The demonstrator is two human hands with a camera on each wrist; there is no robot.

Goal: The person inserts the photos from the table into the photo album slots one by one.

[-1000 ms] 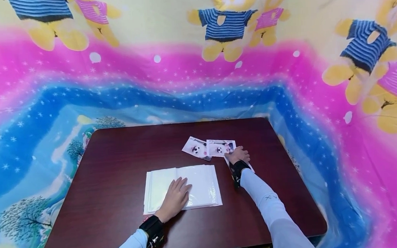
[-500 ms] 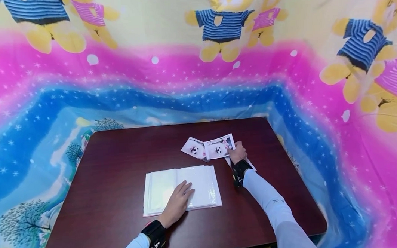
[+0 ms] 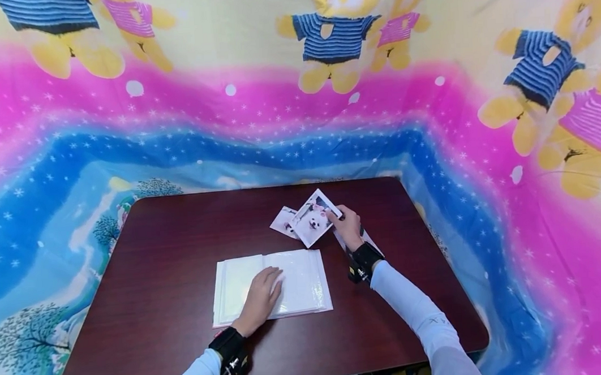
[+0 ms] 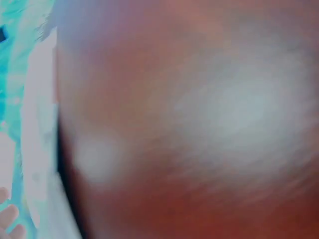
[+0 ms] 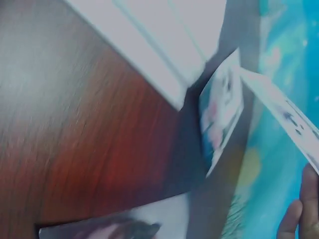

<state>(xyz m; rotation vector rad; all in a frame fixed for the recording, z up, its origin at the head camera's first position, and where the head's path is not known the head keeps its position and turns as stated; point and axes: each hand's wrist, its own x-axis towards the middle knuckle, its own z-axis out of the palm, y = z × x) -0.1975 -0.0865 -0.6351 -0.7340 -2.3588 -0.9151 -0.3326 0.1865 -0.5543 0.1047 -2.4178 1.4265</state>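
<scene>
In the head view my right hand [image 3: 349, 228] pinches one photo of a white dog [image 3: 313, 219] by its right corner, lifted and tilted above the table. Under its left side a second photo [image 3: 283, 222] lies partly covered. A third photo [image 3: 372, 241] lies beneath my right hand and wrist, mostly hidden. My left hand [image 3: 259, 297] rests with relaxed fingers on an open photo album [image 3: 300, 278] with blank white pages. The right wrist view shows the held photo [image 5: 284, 117] at an angle over the fingers [image 5: 309, 199]. Most of the left wrist view is blurred.
A dark red-brown table [image 3: 170, 239] with rounded corners bears everything. Behind it and at both sides hangs a cloth [image 3: 256, 122] printed with bears, snowflakes and trees. Black camera straps [image 3: 228, 344] sit on both wrists.
My right hand has taken hold of the upper photo, lifted it off the table and turned it into a tilt. My left hand stays on the album, shifting only slightly.
</scene>
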